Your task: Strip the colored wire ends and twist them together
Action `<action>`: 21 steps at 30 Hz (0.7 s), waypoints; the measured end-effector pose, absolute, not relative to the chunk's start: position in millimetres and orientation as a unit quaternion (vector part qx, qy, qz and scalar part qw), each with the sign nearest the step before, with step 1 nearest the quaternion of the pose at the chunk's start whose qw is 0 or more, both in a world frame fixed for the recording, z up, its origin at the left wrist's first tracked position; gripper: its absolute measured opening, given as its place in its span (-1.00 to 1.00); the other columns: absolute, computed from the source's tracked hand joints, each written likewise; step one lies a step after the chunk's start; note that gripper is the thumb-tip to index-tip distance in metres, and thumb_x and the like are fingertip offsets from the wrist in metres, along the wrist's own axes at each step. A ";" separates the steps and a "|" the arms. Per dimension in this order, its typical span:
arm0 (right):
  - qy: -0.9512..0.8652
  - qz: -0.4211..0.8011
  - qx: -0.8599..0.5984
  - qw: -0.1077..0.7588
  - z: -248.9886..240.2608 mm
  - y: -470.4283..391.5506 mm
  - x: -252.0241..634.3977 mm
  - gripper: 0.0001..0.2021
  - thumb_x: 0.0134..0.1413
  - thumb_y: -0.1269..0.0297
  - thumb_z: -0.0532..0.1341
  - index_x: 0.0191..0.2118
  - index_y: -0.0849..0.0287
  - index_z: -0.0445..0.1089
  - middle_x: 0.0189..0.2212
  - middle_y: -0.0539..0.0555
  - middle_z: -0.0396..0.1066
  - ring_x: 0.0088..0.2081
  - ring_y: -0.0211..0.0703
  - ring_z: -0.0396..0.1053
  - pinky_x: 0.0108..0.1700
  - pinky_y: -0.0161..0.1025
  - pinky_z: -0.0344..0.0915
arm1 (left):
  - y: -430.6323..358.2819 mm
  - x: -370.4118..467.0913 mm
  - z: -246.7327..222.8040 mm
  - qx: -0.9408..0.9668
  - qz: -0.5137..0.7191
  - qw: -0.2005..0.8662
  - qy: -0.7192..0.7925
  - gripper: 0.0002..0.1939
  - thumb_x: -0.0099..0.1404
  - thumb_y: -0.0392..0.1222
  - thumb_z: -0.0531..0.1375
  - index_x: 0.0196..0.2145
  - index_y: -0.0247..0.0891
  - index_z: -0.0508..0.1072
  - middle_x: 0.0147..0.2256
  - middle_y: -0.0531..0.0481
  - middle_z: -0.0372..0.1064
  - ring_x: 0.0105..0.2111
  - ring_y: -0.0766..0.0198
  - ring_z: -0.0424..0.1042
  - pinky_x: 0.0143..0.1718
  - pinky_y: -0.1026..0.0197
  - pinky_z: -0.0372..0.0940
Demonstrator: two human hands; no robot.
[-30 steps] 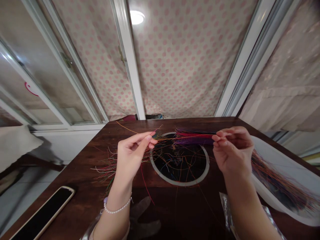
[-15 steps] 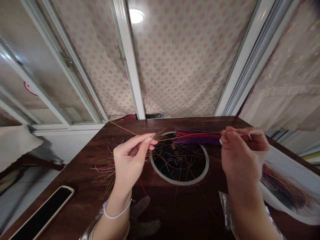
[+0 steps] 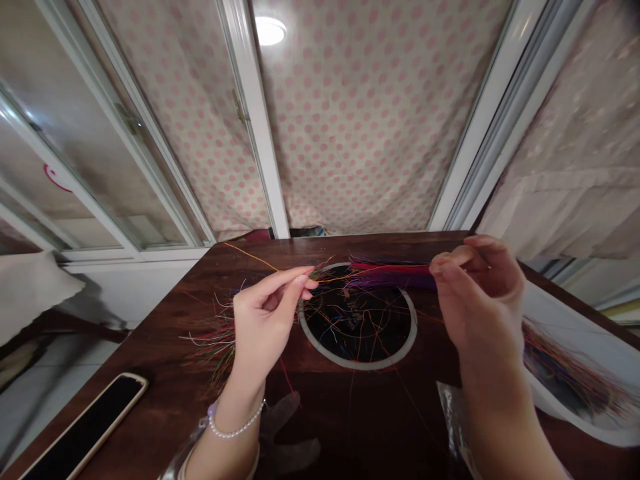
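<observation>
My left hand point(image 3: 267, 313) pinches a thin orange wire point(image 3: 251, 256) between thumb and forefinger. One end of it sticks out to the upper left, and the rest runs right, across a dark round inset. My right hand point(image 3: 483, 300) is closed at thumb and forefinger on the wire's other stretch; its remaining fingers are raised and bent. Behind the wire lies a bundle of red and purple wires point(image 3: 390, 274), partly covered by the right hand. More multicoloured wires point(image 3: 217, 343) fan out on the table beside the left hand, partly behind it.
Loose wire pieces are scattered over the grey-rimmed round inset point(image 3: 361, 365) in the dark wooden table point(image 3: 400, 413). A white tray point(image 3: 550, 393) with more wires stands at right. A phone point(image 3: 85, 427) lies front left; clear plastic point(image 3: 453, 420) lies near my right forearm.
My right hand has shifted a little left, nearer the left hand, and its outer fingers have lifted. The left hand has moved slightly right, still pinching the orange wire.
</observation>
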State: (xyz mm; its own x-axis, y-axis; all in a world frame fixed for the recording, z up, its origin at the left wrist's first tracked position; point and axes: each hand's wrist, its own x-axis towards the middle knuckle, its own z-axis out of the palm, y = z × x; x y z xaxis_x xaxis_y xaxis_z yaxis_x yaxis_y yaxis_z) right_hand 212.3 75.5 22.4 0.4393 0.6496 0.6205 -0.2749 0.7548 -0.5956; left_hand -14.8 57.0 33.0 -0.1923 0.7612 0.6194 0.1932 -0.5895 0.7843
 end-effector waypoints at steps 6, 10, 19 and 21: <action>-0.451 0.324 -0.195 0.808 23.4 77.3 217.5 -0.66 -0.23 0.37 0.53 -0.25 0.02 0.52 -0.54 -0.15 0.48 -0.50 -0.33 0.40 -0.36 -0.35 0.45 | 65.6 -15.2 30.8 0.612 0.620 0.264 0.413 -0.89 0.22 -0.30 0.29 -0.31 -0.26 0.65 -0.45 0.01 0.61 -0.49 0.35 0.58 -0.38 0.40 0.50; -0.437 0.326 -0.204 0.813 23.4 76.6 219.9 -0.65 -0.24 0.34 0.54 -0.26 -0.01 0.50 -0.55 -0.19 0.46 -0.31 -0.23 0.58 -0.08 -0.22 0.52 | 69.0 -17.1 28.7 0.631 0.596 0.277 0.413 -0.89 0.23 -0.27 0.28 -0.33 -0.28 0.64 -0.45 -0.02 0.61 -0.47 0.31 0.59 -0.36 0.37 0.50; -0.359 0.323 -0.226 0.846 26.2 73.4 236.7 -0.72 -0.18 0.40 0.50 -0.30 -0.03 0.52 -0.51 -0.20 0.52 -0.39 -0.26 0.57 -0.27 -0.27 0.61 | 69.7 -21.5 28.8 0.657 0.577 0.179 0.450 -0.86 0.26 -0.26 0.23 -0.32 -0.29 0.62 -0.54 0.03 0.55 -0.55 0.36 0.51 -0.49 0.39 0.40; -0.359 0.303 -0.229 0.853 25.5 75.2 237.5 -0.76 -0.17 0.43 0.49 -0.34 0.02 0.51 -0.49 -0.17 0.55 -0.45 -0.31 0.54 -0.39 -0.38 0.57 | 69.0 -19.9 28.1 0.668 0.573 0.163 0.446 -0.85 0.27 -0.27 0.22 -0.32 -0.28 0.62 -0.52 0.03 0.56 -0.54 0.35 0.52 -0.48 0.39 0.39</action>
